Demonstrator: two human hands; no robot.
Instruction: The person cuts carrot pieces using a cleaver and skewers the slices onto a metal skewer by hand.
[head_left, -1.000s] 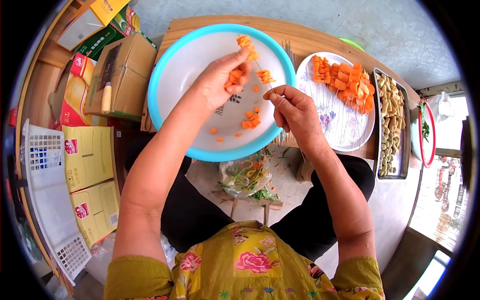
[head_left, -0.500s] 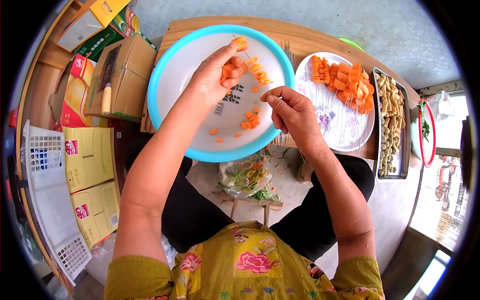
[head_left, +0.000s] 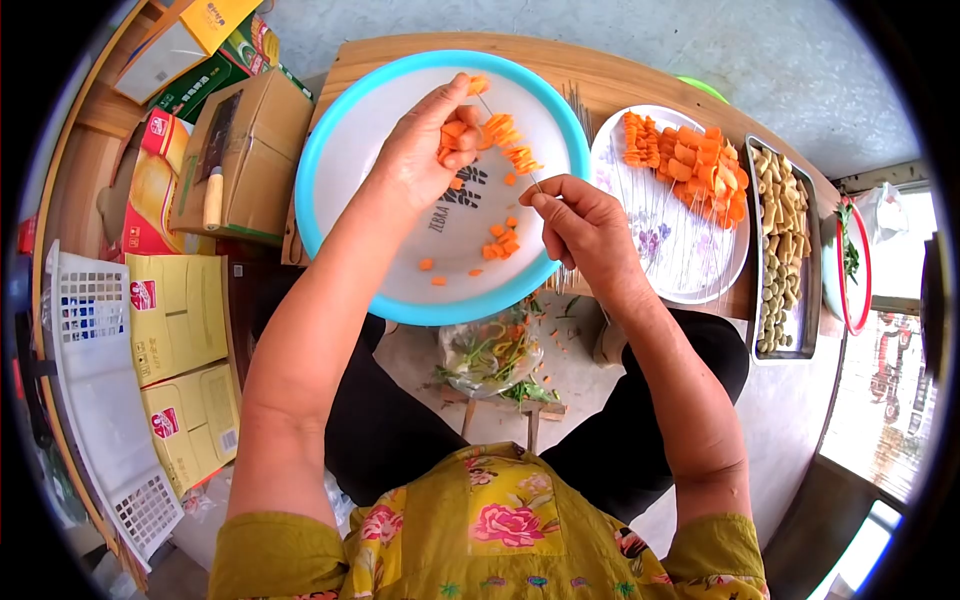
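Over the wide basin with a blue rim (head_left: 309, 190), my right hand (head_left: 588, 228) is closed on the lower end of a thin skewer (head_left: 538, 185). Threaded along that skewer are several carrot slices (head_left: 521, 157). My left hand (head_left: 420, 145) is by its upper end, with a carrot slice (head_left: 478, 85) at the fingertips on the skewer. More carrot slices (head_left: 452, 135) are tucked in the curled fingers of that hand. Loose carrot pieces (head_left: 500, 243) lie in the basin below. Filled carrot skewers (head_left: 700, 170) rest on a white plate (head_left: 625, 275) to the right.
Bare skewers (head_left: 576, 108) lie between basin and plate. A metal tray (head_left: 803, 338) of pale food pieces stands at the table's right. A knife (head_left: 213, 195) and cardboard boxes (head_left: 262, 150) are at left. Beneath the table sits a plastic bag of scraps (head_left: 490, 355).
Slices on the upper skewer have slid down toward the others, bunching closer together. My left hand has shifted slightly; my right hand keeps its hold almost unmoved.
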